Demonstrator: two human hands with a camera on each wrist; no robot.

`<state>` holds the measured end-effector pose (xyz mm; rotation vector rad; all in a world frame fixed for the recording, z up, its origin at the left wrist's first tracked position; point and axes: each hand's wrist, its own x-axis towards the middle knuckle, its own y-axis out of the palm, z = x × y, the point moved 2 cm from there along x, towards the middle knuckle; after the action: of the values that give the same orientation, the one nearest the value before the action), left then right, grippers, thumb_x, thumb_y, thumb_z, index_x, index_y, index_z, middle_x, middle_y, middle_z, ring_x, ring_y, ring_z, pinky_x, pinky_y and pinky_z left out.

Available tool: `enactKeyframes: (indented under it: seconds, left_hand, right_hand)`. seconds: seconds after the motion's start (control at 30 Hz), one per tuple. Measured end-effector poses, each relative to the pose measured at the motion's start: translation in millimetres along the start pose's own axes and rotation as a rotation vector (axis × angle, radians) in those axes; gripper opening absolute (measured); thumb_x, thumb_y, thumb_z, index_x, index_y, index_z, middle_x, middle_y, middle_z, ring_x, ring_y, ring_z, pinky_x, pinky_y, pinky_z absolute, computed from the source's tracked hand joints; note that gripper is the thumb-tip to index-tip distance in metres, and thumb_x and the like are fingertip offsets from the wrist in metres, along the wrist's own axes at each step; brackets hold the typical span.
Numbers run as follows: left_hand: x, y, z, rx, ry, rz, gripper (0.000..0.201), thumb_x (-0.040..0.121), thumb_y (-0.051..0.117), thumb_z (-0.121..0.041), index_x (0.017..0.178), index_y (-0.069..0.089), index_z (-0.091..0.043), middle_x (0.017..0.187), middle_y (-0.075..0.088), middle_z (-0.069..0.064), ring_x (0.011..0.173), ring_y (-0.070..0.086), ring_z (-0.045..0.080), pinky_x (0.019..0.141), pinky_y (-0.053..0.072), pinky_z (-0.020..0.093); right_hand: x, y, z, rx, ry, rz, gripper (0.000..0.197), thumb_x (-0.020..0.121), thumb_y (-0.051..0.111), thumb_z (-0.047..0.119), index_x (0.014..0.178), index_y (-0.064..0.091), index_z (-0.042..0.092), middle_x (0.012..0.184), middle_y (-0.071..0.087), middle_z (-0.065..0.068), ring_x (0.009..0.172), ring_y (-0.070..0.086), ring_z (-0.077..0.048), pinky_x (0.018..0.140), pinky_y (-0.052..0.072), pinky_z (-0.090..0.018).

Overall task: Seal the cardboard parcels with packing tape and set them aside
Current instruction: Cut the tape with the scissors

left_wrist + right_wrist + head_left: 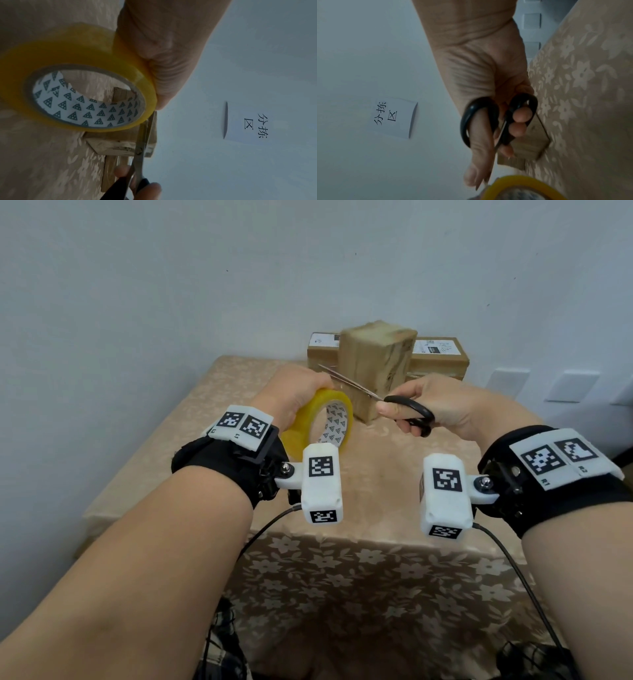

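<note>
1. Head view: left hand (298,392) grips the tape roll (322,422); right hand (442,405) holds scissors (376,397).
2. Both are just before the upright parcel (376,364) on the table (219,405).
3. That parcel looks taped already, maybe; cutting and setting aside remain.

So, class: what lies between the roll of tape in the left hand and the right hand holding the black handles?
The scissors' steel blades span the gap from the right hand to the yellow tape roll in the left hand, shown in the head view.
</note>
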<state>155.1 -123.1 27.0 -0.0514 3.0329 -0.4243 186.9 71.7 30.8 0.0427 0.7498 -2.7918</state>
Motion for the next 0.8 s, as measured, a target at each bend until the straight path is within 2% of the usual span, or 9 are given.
enactKeyframes:
  seconds: [0.13, 0.27, 0.37, 0.47, 0.53, 0.6, 0.7, 0.8]
  left_hand:
    - [-1, -2, 2, 0.020, 0.012, -0.014, 0.008, 0.083, 0.066, -0.016, 0.088, 0.067, -0.009, 0.071, 0.062, 0.002, 0.059, 0.055, 0.014, 0.054, 0.045, 0.021]
    - [-3, -3, 7, 0.015, 0.014, -0.011, 0.003, 0.085, 0.065, -0.019, 0.084, 0.066, -0.016, 0.076, 0.064, 0.002, 0.067, 0.057, 0.016, 0.055, 0.043, 0.022]
    - [-6, -1, 7, 0.021, 0.033, 0.002, 0.007, 0.088, 0.062, -0.021, 0.081, 0.062, -0.021, 0.077, 0.061, -0.002, 0.067, 0.056, 0.011, 0.054, 0.041, 0.022]
    - [-11, 1, 8, 0.036, 0.068, 0.011, 0.009, 0.089, 0.060, -0.024, 0.081, 0.062, -0.023, 0.078, 0.061, -0.004, 0.071, 0.055, 0.012, 0.057, 0.040, 0.023]
    - [-17, 2, 9, 0.065, 0.084, 0.023, 0.007, 0.090, 0.058, -0.025, 0.084, 0.062, -0.022, 0.080, 0.059, -0.005, 0.073, 0.053, 0.010, 0.058, 0.038, 0.023]
    - [-22, 3, 10, 0.072, 0.098, 0.053, 0.008, 0.090, 0.056, -0.024, 0.087, 0.062, -0.020, 0.083, 0.058, -0.005, 0.075, 0.052, 0.010, 0.060, 0.037, 0.024]
    - [-30, 3, 11, 0.099, 0.136, 0.089, 0.012, 0.091, 0.051, -0.020, 0.092, 0.062, -0.017, 0.089, 0.058, -0.005, 0.079, 0.052, 0.011, 0.062, 0.038, 0.025]
    - [-35, 6, 12, 0.111, 0.185, 0.114, 0.012, 0.091, 0.050, -0.017, 0.088, 0.062, -0.020, 0.092, 0.059, -0.009, 0.082, 0.053, 0.008, 0.064, 0.039, 0.023]
  right_hand:
    - [3, -2, -6, -0.052, 0.043, -0.087, 0.043, 0.066, 0.077, 0.050, 0.088, 0.070, 0.014, 0.059, 0.060, -0.004, 0.044, 0.051, -0.008, 0.050, 0.039, -0.023]
    - [3, -5, -11, -0.083, 0.070, -0.147, 0.034, 0.074, 0.077, 0.044, 0.091, 0.067, 0.017, 0.064, 0.062, -0.005, 0.045, 0.053, -0.007, 0.048, 0.040, -0.020]
    - [3, -6, -15, -0.137, 0.090, -0.145, 0.032, 0.074, 0.077, 0.043, 0.090, 0.064, 0.018, 0.066, 0.064, -0.005, 0.053, 0.054, -0.012, 0.053, 0.041, -0.023]
    - [0, 1, -21, -0.242, 0.131, -0.056, 0.031, 0.073, 0.078, 0.042, 0.087, 0.062, 0.019, 0.076, 0.062, -0.003, 0.065, 0.054, -0.013, 0.064, 0.041, -0.026]
    - [-6, 6, -27, -0.385, 0.160, -0.002, 0.035, 0.075, 0.077, 0.042, 0.093, 0.063, 0.016, 0.088, 0.060, -0.002, 0.079, 0.053, -0.015, 0.071, 0.041, -0.028]
    - [-13, 11, -37, -0.507, 0.214, 0.018, 0.043, 0.079, 0.074, 0.041, 0.104, 0.064, 0.008, 0.095, 0.062, -0.009, 0.086, 0.054, -0.022, 0.073, 0.040, -0.030]
    - [-19, 17, -52, -0.686, 0.292, -0.018, 0.042, 0.085, 0.068, 0.034, 0.104, 0.063, -0.003, 0.083, 0.063, -0.013, 0.073, 0.055, -0.026, 0.059, 0.040, -0.028]
    - [-20, 21, -56, -0.800, 0.338, -0.126, 0.052, 0.080, 0.074, 0.039, 0.099, 0.051, -0.003, 0.072, 0.057, -0.008, 0.065, 0.053, -0.024, 0.055, 0.039, -0.028]
